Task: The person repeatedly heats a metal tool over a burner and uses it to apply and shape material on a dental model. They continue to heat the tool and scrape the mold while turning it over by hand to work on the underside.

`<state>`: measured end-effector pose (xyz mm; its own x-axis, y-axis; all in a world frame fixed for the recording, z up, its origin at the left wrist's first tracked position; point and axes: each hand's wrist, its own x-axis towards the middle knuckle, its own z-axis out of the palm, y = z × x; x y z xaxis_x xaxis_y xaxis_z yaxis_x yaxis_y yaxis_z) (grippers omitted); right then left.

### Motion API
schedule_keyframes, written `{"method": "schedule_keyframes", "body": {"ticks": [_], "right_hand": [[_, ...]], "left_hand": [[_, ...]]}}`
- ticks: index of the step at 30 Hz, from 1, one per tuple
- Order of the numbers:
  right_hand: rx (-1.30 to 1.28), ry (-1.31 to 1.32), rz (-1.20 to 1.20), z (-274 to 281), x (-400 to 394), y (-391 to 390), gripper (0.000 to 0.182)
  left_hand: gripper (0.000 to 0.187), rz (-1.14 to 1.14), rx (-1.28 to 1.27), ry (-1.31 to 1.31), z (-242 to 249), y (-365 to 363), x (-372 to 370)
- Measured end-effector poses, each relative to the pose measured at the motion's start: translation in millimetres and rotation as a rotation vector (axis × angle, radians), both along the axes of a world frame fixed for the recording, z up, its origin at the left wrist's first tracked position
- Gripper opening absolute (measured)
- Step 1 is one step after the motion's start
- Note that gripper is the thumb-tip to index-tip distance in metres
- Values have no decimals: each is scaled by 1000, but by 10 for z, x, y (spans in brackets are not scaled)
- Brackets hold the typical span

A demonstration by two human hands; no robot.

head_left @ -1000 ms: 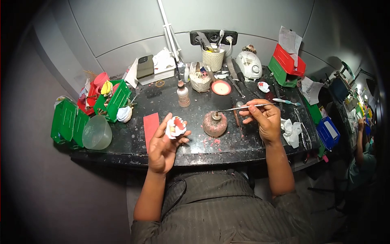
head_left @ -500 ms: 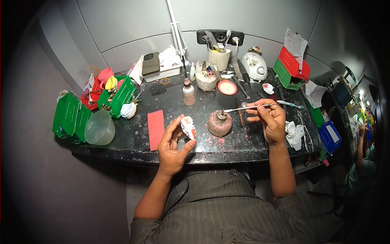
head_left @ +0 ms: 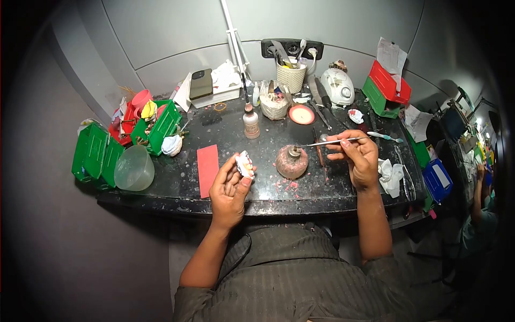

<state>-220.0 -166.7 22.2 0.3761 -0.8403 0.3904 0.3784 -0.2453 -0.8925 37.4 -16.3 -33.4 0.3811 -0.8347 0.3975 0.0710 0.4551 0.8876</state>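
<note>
Between the thumb and fingers of my left hand (head_left: 229, 193) is a white dental cast (head_left: 245, 165) with reddish wax on it, held above the bench's front part. My right hand (head_left: 358, 156) pinches a thin metal wax spatula (head_left: 332, 141) near its handle end. The spatula points left, and its tip is at the metal neck of a round glass spirit burner (head_left: 292, 162); whether a flame burns there I cannot make out. Pink wax crumbs (head_left: 287, 187) lie in front of the burner. A flat red wax sheet (head_left: 208, 170) rests left of my left hand.
A dropper bottle (head_left: 251, 124) stands behind the burner, beside a bowl of white powder (head_left: 274, 106) and a round pink-rimmed dish (head_left: 301, 114). Green bins (head_left: 91, 155) and a clear bowl (head_left: 134, 169) stand left. Crumpled tissue (head_left: 390, 177) lies right. Another person's arm (head_left: 476, 196) shows far right.
My left hand has turned the cast, so a different side shows, and drawn it slightly left. The spatula in my right hand has shifted only a little, its tip still by the burner's neck.
</note>
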Motion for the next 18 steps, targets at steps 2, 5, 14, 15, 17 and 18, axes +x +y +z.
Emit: {"method": "schedule_keyframes", "body": {"ticks": [2, 5, 14, 15, 17, 18], "right_hand": [[-8, 9, -4, 4, 4, 2, 15], [-8, 10, -5, 9, 12, 10, 15], [-12, 15, 3, 25, 19, 16, 15], [-14, 10, 4, 21, 19, 13, 15], [-14, 13, 8, 6, 14, 4, 15], [-14, 11, 7, 3, 15, 3, 15]], "left_hand": [[56, 1, -4, 15, 24, -2, -16], [55, 0, -15, 23, 41, -16, -15], [52, -83, -15, 83, 29, 2, 43], [53, -87, -14, 76, 30, 1, 51], [53, -92, -15, 93, 38, -1, 49], [53, -99, -13, 116, 39, 0, 45]]}}
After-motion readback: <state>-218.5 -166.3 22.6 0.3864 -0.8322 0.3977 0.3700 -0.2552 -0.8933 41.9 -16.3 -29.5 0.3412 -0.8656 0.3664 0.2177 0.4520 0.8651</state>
